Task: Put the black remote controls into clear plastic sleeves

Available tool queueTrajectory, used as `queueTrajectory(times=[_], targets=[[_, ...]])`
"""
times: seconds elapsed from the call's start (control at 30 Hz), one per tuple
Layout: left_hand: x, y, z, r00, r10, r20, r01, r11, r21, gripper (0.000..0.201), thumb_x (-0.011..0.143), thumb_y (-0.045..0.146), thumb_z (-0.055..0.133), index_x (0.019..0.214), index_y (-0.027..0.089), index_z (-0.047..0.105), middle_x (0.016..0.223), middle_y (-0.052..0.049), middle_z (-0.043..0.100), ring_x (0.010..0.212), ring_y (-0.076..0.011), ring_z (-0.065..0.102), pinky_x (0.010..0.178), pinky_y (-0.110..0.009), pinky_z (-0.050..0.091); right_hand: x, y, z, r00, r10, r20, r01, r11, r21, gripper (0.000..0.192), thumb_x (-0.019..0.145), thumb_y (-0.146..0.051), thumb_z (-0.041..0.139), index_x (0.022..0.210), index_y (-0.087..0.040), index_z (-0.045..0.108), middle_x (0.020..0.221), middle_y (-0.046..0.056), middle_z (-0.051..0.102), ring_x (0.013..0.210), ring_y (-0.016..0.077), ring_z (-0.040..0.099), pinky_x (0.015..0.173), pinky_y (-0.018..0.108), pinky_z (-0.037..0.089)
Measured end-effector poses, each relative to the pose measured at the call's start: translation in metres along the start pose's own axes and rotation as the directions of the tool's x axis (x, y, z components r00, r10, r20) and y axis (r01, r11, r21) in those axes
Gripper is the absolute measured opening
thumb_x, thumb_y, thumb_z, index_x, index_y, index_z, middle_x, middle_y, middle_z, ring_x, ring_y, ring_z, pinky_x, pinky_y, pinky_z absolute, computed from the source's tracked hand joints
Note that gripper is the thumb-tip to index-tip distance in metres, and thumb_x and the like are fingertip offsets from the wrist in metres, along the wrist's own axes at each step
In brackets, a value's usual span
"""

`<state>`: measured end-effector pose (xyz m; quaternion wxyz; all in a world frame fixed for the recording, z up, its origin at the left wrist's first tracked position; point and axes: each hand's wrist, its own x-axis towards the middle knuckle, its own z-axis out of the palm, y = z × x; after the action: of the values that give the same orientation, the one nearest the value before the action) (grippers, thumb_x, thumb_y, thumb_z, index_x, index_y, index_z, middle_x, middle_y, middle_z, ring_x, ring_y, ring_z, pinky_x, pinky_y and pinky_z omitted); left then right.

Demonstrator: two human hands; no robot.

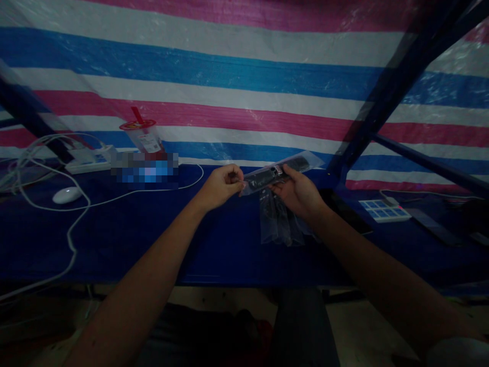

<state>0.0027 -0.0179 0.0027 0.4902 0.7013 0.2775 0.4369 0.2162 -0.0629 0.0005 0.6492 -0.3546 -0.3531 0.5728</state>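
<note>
A clear plastic bag (pixel 261 177) with a long black item inside, shaped like a remote control, is held up at a tilt above the blue table. My left hand (pixel 222 186) is closed in a pinch at the bag's left end. From the right, my right hand (pixel 300 191) grips the bag around its middle, thumb on top and fingers below. Under it, several more clear bags (pixel 280 221) with dark contents lie on the table, partly hidden by my right hand and forearm.
At the left are a white mouse (pixel 67 195), looping white cables (pixel 72 244), a power strip (pixel 87 162) and a lidded drink cup (pixel 143 135). A dark flat device (pixel 349 214) and a sheet of blue-and-white labels (pixel 385 210) lie right. Striped sheeting (pixel 244 76) hangs behind.
</note>
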Motion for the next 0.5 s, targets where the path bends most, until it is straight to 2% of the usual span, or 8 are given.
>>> queueTrajectory(times=[0.17, 0.33, 0.43, 0.5], targets=[[-0.005, -0.001, 0.005, 0.998, 0.02, -0.057, -0.01, 0.986, 0.168, 0.037, 0.073, 0.032, 0.08, 0.063, 0.021, 0.046, 0.055, 0.004, 0.051, 0.049, -0.0101, 0.047, 0.051, -0.026, 0.033, -0.003, 0.002, 0.003, 0.998, 0.009, 0.066, -0.006, 0.999, -0.042, 0.017, 0.088, -0.039, 0.065, 0.093, -0.022, 0.062, 0.105, 0.01, 0.072, 0.096, 0.0247, 0.068, 0.084, 0.042, 0.056], [-0.009, -0.001, 0.013, 0.98, 0.14, -0.139, -0.068, 0.901, 0.428, 0.052, 0.079, 0.038, 0.074, 0.054, 0.02, 0.032, 0.053, 0.006, 0.032, 0.051, -0.0081, 0.027, 0.051, -0.027, 0.019, -0.006, 0.005, 0.009, 0.992, 0.019, 0.127, -0.016, 1.0, -0.024, 0.018, 0.085, -0.036, 0.07, 0.094, -0.022, 0.064, 0.103, 0.008, 0.074, 0.092, 0.0245, 0.07, 0.082, 0.042, 0.056], [-0.01, -0.001, 0.019, 0.978, 0.158, -0.139, -0.071, 0.869, 0.491, 0.057, 0.084, 0.038, 0.069, 0.052, 0.02, 0.026, 0.053, 0.006, 0.024, 0.052, -0.0088, 0.021, 0.053, -0.029, 0.015, -0.006, 0.007, 0.015, 0.99, 0.019, 0.142, -0.013, 0.999, -0.043, 0.016, 0.084, -0.031, 0.07, 0.095, -0.021, 0.065, 0.104, 0.009, 0.075, 0.093, 0.0241, 0.07, 0.084, 0.042, 0.056], [-0.011, -0.001, 0.018, 0.99, 0.115, -0.087, -0.058, 0.87, 0.489, 0.056, 0.083, 0.037, 0.068, 0.051, 0.02, 0.025, 0.053, 0.006, 0.023, 0.052, -0.0088, 0.02, 0.053, -0.029, 0.015, -0.006, 0.007, 0.017, 0.989, 0.019, 0.146, -0.01, 0.998, -0.063, 0.015, 0.083, -0.029, 0.07, 0.094, -0.021, 0.065, 0.104, 0.009, 0.075, 0.094, 0.0245, 0.071, 0.085, 0.043, 0.056]])
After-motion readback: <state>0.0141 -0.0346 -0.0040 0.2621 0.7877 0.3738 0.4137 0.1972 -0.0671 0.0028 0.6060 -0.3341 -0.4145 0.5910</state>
